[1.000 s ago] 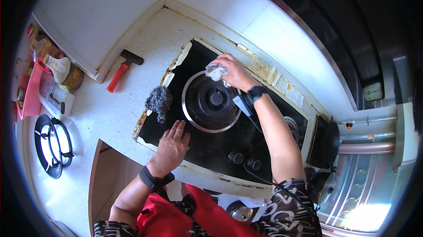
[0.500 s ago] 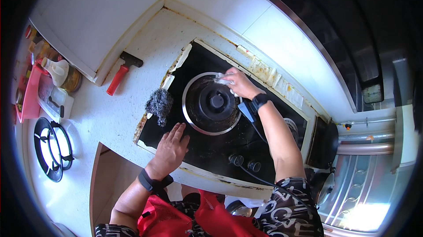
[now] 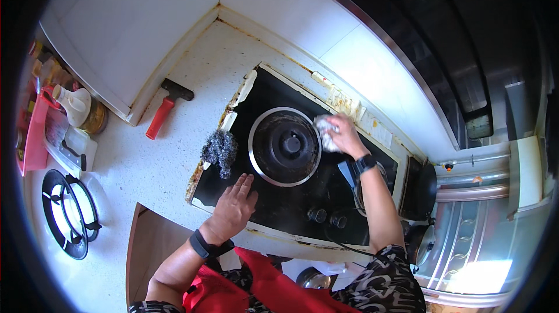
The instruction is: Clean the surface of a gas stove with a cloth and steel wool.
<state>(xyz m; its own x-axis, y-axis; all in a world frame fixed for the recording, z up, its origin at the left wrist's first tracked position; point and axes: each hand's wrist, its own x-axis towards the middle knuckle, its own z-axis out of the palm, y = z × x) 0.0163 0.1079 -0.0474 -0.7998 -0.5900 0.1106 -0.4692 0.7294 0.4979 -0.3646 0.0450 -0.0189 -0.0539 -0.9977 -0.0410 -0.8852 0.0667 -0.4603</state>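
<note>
My right hand [image 3: 347,137] is closed on a crumpled white cloth [image 3: 326,132], pressed to the black glass stove top just right of the burner's silver ring [image 3: 251,149]. Inside that ring is the dark burner [image 3: 293,145], with brownish grime around it. My left hand [image 3: 234,207] lies with its fingers stretched out on the near left part of the stove top [image 3: 279,201], holding nothing. Beyond its fingertips sits a dark grey steel wool scourer [image 3: 220,150] on the stove's left edge.
A red-handled scraper [image 3: 165,109] lies on the speckled counter [image 3: 140,164]. Farther left are a black-and-white pot stand [image 3: 65,214], a pink basket [image 3: 35,132] and a bottle [image 3: 81,106]. Two knobs [image 3: 327,217] are on the stove's near side; a black pan [image 3: 420,191] stands at its right.
My right hand has moved the cloth rightward off the burner's ring onto the glass beside it. My left hand stays at the stove's near left. The whole view has shifted slightly.
</note>
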